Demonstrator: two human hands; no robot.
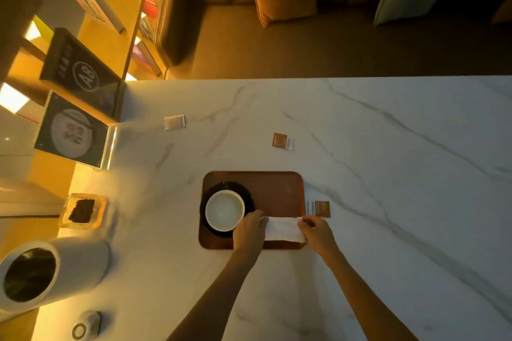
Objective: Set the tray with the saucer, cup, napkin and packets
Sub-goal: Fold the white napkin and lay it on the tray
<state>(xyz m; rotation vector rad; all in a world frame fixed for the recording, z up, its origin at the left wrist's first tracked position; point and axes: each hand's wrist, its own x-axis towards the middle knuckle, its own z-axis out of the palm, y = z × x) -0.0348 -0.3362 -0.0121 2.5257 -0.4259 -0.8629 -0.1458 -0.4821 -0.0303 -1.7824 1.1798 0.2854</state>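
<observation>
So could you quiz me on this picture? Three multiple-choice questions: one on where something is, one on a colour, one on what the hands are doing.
1. Where does the cup stand?
A. On the floor
B. On the saucer at the left end of the tray
C. On a shelf

2. What colour is the tray?
A. White
B. Green
C. Brown

3. How is the napkin held?
A. At both ends, one hand on each
B. By one hand alone
C. By nobody

Answers:
1. B: the white cup sits on the dark saucer, which lies on the tray's left side.
2. C: its bare surface shows reddish brown.
3. A: the left hand and the right hand each grip an end of it over the tray's near edge.
</observation>
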